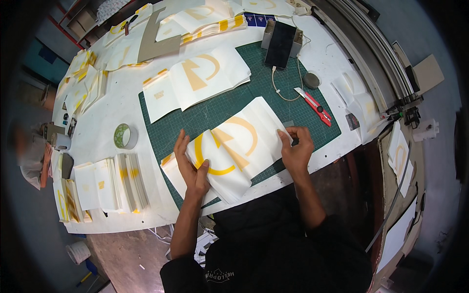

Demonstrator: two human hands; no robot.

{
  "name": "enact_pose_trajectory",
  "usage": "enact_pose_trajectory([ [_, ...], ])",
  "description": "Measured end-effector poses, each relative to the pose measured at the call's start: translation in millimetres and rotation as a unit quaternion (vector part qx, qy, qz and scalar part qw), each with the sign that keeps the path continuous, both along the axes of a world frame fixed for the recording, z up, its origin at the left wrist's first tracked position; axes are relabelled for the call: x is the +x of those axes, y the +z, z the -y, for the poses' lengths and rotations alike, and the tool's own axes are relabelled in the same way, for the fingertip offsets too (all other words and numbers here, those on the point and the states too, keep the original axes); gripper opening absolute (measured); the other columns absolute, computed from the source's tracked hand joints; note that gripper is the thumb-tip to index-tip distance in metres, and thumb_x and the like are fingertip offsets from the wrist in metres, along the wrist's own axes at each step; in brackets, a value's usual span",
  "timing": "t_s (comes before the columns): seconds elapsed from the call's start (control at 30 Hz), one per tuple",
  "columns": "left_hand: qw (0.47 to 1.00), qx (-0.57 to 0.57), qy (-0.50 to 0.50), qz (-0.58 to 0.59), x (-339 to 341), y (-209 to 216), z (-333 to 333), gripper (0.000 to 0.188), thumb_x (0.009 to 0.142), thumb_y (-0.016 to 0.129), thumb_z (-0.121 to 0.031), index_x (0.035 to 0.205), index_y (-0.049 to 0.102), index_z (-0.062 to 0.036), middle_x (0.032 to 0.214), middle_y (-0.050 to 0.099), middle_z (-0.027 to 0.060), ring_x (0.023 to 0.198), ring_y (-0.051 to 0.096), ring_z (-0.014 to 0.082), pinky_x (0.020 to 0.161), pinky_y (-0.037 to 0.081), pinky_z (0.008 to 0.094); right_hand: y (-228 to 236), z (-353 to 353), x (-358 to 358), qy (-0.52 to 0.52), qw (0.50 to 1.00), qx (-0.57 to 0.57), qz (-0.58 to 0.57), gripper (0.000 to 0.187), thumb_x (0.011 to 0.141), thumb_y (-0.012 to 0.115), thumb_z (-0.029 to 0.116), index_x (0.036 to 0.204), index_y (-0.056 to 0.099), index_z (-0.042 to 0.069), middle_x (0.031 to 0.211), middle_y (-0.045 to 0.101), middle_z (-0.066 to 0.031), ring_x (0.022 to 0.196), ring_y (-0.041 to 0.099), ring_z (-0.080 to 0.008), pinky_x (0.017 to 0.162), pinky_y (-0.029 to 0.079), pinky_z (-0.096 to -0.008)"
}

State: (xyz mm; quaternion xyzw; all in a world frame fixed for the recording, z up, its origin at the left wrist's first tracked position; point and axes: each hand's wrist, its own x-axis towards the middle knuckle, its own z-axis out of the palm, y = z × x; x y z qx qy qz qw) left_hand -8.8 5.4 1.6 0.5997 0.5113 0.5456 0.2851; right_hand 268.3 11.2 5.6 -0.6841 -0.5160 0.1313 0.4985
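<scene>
At the near edge of the green cutting mat (317,133), a white-and-yellow printed sheet (268,146) is folded over, held between two hands: the left hand (192,168) has its thumb pressed on the paper's left part, and the right hand (297,146) pinches its right edge. Farther off, a red cutter (315,108) lies to the right, another printed stack (215,85) to the left, and beyond them a dark phone (281,45).
</scene>
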Motion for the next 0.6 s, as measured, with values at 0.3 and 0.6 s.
enact_pose_trajectory([
  [0.3, 1.000, 0.006, -0.001, -0.011, -1.1, -0.7, 0.2, 0.076, 0.074, 0.064, -0.014, 0.146, 0.042, -0.0033, 0.160, 0.032, 0.0262, 0.149, 0.029, 0.0411, 0.124, 0.020, 0.0556, -2.1, -1.2, 9.2, 0.010, 0.990, 0.016, 0.141, 0.010, 0.088, 0.076, 0.008, 0.088, 0.067, 0.003, 0.088, 0.069, -0.0102, 0.082, 0.063, -0.0300, 0.078, 0.043, -0.0434],
  [0.6, 1.000, 0.011, -0.002, -0.015, -0.8, -0.9, 0.1, 0.077, 0.074, 0.065, -0.015, 0.146, 0.042, -0.0023, 0.160, 0.032, 0.0263, 0.149, 0.029, 0.0409, 0.124, 0.020, 0.0551, -12.7, 0.9, 4.9, 0.015, 0.962, 0.043, 0.269, 0.010, 0.091, 0.070, 0.005, 0.098, 0.065, 0.001, 0.121, 0.063, -0.0159, 0.108, 0.055, -0.0323, 0.089, 0.038, -0.0465],
])
